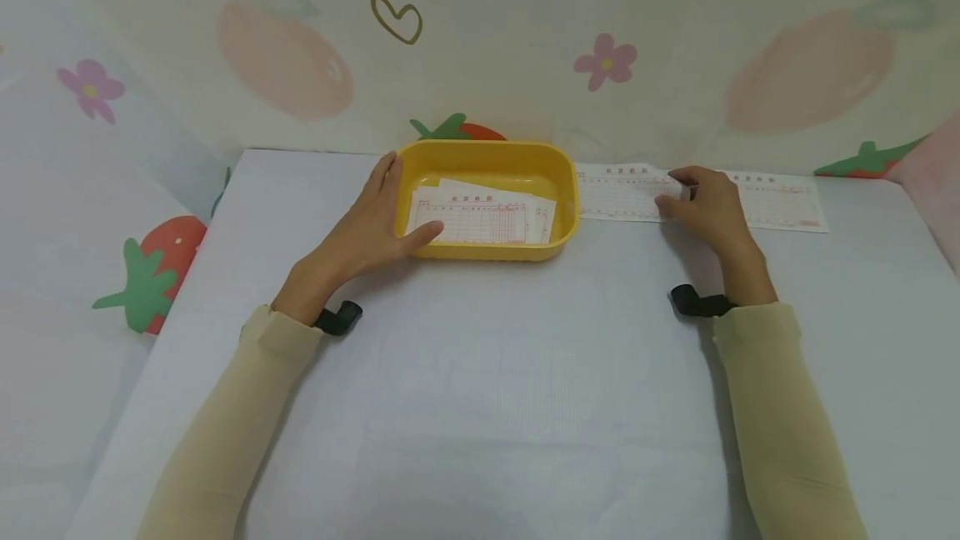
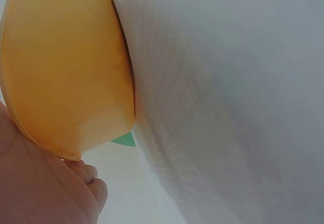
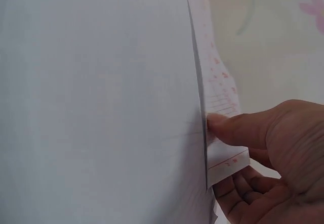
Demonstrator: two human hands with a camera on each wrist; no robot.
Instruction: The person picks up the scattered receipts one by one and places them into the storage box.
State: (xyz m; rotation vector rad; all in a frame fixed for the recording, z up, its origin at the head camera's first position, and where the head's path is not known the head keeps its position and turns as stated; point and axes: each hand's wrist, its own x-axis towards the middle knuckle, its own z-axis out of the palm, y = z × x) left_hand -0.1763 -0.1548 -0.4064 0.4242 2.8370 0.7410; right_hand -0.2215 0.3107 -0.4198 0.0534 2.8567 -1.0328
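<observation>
My left hand (image 1: 358, 227) holds the left end of a yellow plastic basin (image 1: 491, 253), thumb over the front rim and fingers along the side. Inside the basin lie several white receipt slips (image 1: 472, 222) with red print, loosely overlapped. To the right of the basin, my right hand (image 1: 712, 208) pinches the right end of a receipt slip (image 1: 618, 194). The right wrist view shows the thumb on this slip's near edge (image 3: 225, 158) and the other fingers under it. Another receipt slip (image 1: 786, 205) lies flat just right of that hand, partly hidden by it.
The white-covered table (image 1: 510, 382) stretches in front of both arms. Along its back edge hangs a pale cloth (image 1: 480, 65) printed with strawberries, flowers and lettering. Black wrist straps (image 1: 341, 319) stick out at both cuffs.
</observation>
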